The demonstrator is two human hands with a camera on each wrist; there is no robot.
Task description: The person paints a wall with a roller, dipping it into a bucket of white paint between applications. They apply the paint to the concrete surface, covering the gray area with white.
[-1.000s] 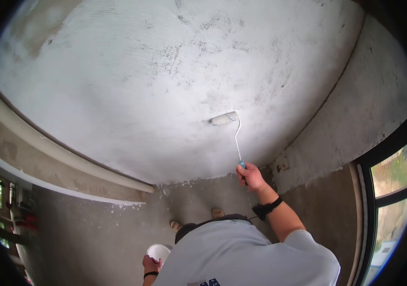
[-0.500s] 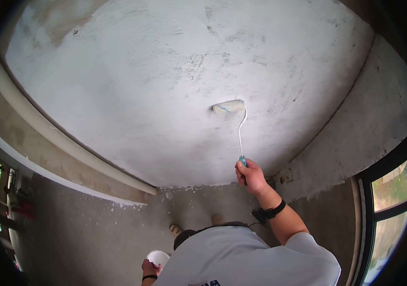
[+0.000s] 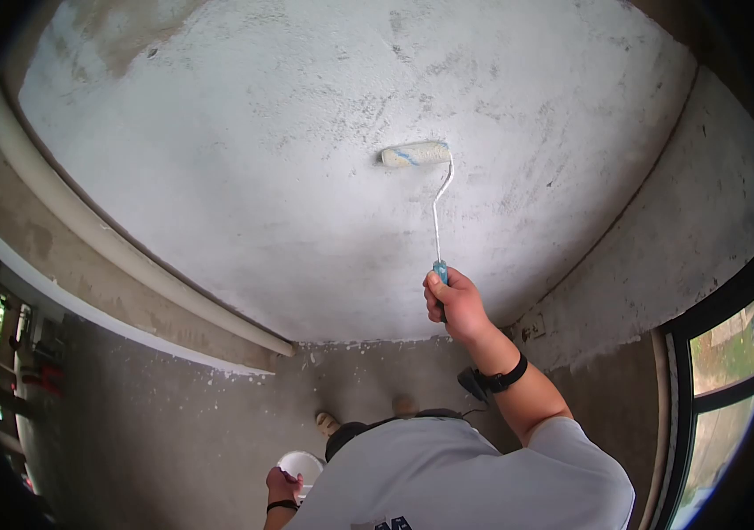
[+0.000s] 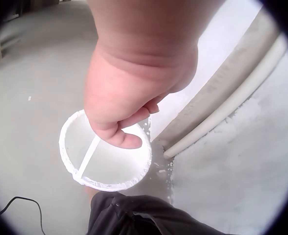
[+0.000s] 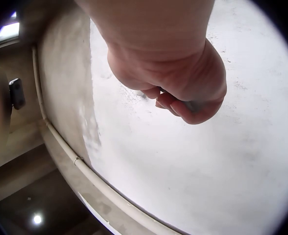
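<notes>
My right hand (image 3: 455,302) grips the blue handle of a paint roller (image 3: 417,155), thumb along the handle. The roller's off-white sleeve, streaked with blue, lies against the white-coated wall (image 3: 306,221), and its bent wire frame runs down to the hand. In the right wrist view the curled fingers (image 5: 195,113) hide most of the handle. Low beside the body, my left hand (image 4: 129,107) holds a white bucket (image 4: 63,139) by its strap-like handle, fingers curled round it. White paint coats the bucket's rim and inside.
A pale pipe (image 3: 156,274) runs along the wall's left side. To the right, a side wall (image 3: 633,247) meets it, with a black-framed window (image 3: 726,353) beyond. Paint specks dot the grey floor (image 3: 183,415) near the wall's foot. A black cord (image 4: 24,198) lies on the floor.
My right hand has moved the roller up the wall, its sleeve now higher and slightly left of half a second ago. The left hand keeps holding the bucket low, nearly still.
</notes>
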